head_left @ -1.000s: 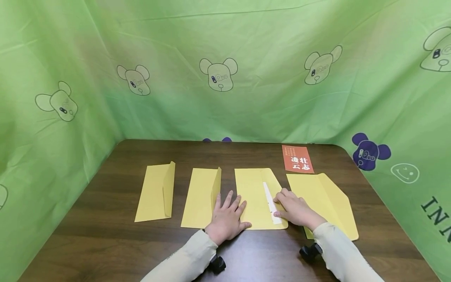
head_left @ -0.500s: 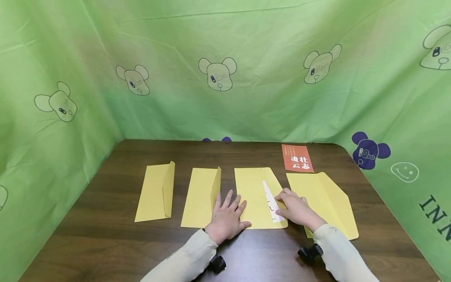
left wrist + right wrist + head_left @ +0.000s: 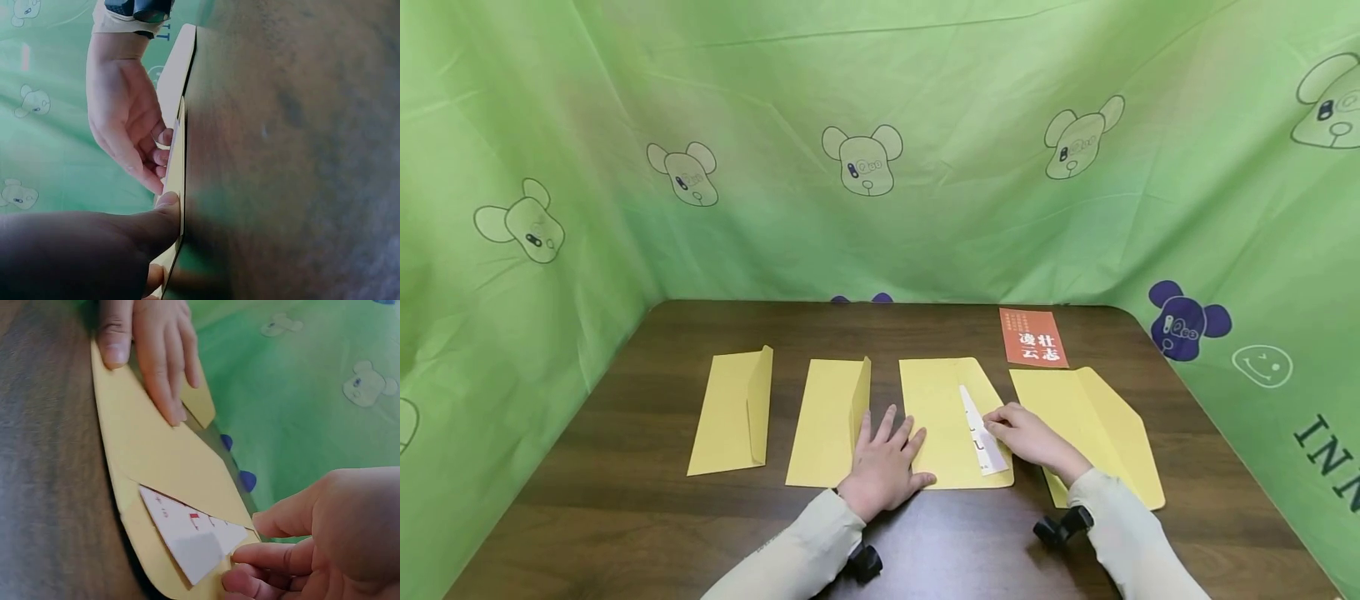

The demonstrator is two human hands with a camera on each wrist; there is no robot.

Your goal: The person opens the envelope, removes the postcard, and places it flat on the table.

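A white card (image 3: 184, 544) with red and dark print lies partly inside the third yellow envelope (image 3: 928, 417), with a slanted wedge of it showing at the opening. The fingertips of my right hand (image 3: 1026, 433) touch the card's right edge; the right wrist view shows them bent at the card's narrow end. My left hand (image 3: 883, 467) rests with spread fingers, its thumb and several fingertips along the left side of that envelope. Its outer fingers lie near the raised flap of the second envelope (image 3: 820, 421).
At far left lies another yellow envelope (image 3: 726, 417) with its flap partly raised. On the right, a fourth envelope (image 3: 1067, 408) has its flap spread out, partly under my right wrist. A red card (image 3: 1033, 337) with white characters lies behind it on the wooden table (image 3: 625, 517).
My right hand has drawn its thumb up from the card's lower part to beside the other fingers. The card has shifted slightly and more of its print shows. My left hand stays in place.
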